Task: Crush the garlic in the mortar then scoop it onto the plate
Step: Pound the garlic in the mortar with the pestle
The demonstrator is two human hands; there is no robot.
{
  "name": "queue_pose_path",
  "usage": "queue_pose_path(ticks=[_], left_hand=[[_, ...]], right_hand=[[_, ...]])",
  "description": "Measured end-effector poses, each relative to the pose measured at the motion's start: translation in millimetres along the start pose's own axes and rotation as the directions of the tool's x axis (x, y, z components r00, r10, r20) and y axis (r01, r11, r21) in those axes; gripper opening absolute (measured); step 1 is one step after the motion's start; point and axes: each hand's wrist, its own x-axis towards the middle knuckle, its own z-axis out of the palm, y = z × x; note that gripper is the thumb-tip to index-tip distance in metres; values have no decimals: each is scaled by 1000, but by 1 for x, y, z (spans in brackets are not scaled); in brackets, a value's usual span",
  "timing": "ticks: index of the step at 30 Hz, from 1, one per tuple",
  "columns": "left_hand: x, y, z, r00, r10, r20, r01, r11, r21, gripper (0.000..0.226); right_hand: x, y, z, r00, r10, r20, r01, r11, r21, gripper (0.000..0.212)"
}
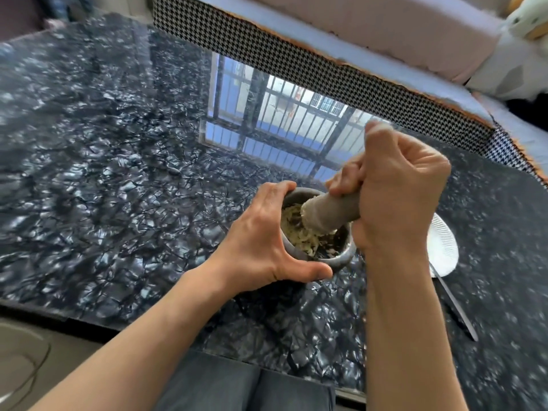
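The bowl [345, 256] sits near the middle of the dark table [118, 173]. It looks like stone, so heavy and hard. The left hand [261, 241] wraps round its side to keep it from sliding. The right hand [394, 197] grips the stone stick [329, 213] by its top end. The garlic [293, 229] inside is soft, wet and sticky. The white plate [443, 247] waits just to the right, with a spoon [456, 307].
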Motion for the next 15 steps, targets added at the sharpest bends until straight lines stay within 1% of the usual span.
queue_pose_path(ticks=[1, 2, 4, 6, 8, 9, 10, 13, 15], left_hand=[[0, 1, 0, 1000, -3, 0, 3, 1000, -2, 120], [0, 1, 0, 1000, -4, 2, 4, 1000, -4, 118], [-1, 1, 0, 1000, 4, -3, -4, 1000, -8, 115], [-1, 1, 0, 1000, 14, -3, -14, 1000, -4, 115], [-1, 0, 1, 1000, 18, -14, -18, 1000, 13, 116], [-1, -1, 1, 1000, 17, -15, -17, 1000, 15, 116], [-1, -1, 1, 1000, 16, -15, -16, 1000, 12, 116], [-1, -1, 2, 1000, 20, -17, -20, 1000, 0, 114], [-2, -1, 2, 999, 24, -24, -24, 1000, 5, 113]], right_hand=[[-2, 4, 1, 999, -16, 28, 18, 998, -54, 56], [-4, 8, 4, 998, -1, 61, 9, 992, -125, 56], [-5, 14, 11, 990, 63, 128, -31, 972, -235, 54], [-1, 6, 10, 987, 95, 128, -65, 973, -221, 53], [5, -6, 3, 995, 61, 79, -52, 993, -108, 53], [6, -8, -2, 996, 45, 77, -41, 998, -52, 52], [5, -6, -4, 996, 38, 87, -34, 998, -43, 52], [-1, 13, 3, 985, 113, 132, -90, 981, -173, 55], [2, 13, 5, 980, 149, 128, -127, 978, -167, 57]])
